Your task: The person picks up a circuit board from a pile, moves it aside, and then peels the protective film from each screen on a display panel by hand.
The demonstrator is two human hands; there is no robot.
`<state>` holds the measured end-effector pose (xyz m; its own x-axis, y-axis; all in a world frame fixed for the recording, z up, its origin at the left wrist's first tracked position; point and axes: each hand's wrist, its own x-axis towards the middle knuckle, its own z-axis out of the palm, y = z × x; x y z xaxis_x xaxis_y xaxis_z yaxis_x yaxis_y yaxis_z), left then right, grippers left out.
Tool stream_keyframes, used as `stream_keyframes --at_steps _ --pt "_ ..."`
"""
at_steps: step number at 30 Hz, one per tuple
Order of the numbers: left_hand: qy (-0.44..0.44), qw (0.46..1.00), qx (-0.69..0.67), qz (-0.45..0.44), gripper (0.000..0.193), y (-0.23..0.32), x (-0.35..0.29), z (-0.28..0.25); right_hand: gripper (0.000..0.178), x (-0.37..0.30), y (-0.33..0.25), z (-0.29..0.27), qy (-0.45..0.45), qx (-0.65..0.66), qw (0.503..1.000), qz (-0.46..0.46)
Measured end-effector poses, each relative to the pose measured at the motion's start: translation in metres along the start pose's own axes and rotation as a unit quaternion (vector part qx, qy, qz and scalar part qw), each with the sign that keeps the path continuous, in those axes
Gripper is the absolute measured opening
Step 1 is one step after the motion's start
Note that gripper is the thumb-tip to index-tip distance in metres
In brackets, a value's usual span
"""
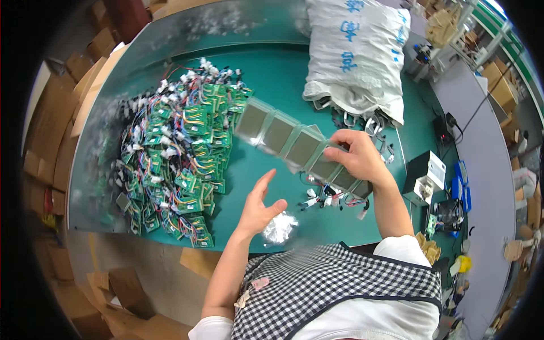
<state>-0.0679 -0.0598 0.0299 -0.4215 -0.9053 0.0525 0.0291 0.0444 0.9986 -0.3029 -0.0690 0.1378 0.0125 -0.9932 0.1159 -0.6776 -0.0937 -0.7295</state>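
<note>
A long clear plastic strip tray (271, 134) with several square grey panels in its pockets slants over the middle of the green table. My right hand (357, 154) grips it near its right end, thumb on top. Below the tray, my left hand (260, 208) holds nothing; its thumb and fingers are apart. Close to the left hand lies a crumpled clump of clear plastic (280, 229). Some wired connectors (328, 198) lie on the table, partly covered by the tray and my right arm.
A large pile of green circuit boards (198, 122) with coloured wires and white plugs covers the table's left side. At the back right rests a white woven sack (357, 62), cables at its mouth. A black-and-white box (424, 178) stands at the right edge. Cardboard boxes (122, 292) stand lower left.
</note>
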Motion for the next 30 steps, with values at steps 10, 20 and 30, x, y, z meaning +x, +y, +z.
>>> stream_keyframes --at_steps 10,20,30 --pt "-0.020 0.951 -0.307 -0.026 0.042 0.014 -0.048 -0.035 0.029 0.020 -0.034 0.095 -0.335 0.204 0.917 -0.077" --pt "0.198 0.970 -0.143 0.023 0.038 0.037 -0.075 -0.025 0.050 -0.005 -0.097 0.151 -0.072 -0.055 0.906 -0.414" --pt "0.229 0.958 -0.164 0.059 0.039 0.037 -0.088 -0.030 0.028 -0.018 -0.092 0.167 0.011 0.098 0.896 -0.433"
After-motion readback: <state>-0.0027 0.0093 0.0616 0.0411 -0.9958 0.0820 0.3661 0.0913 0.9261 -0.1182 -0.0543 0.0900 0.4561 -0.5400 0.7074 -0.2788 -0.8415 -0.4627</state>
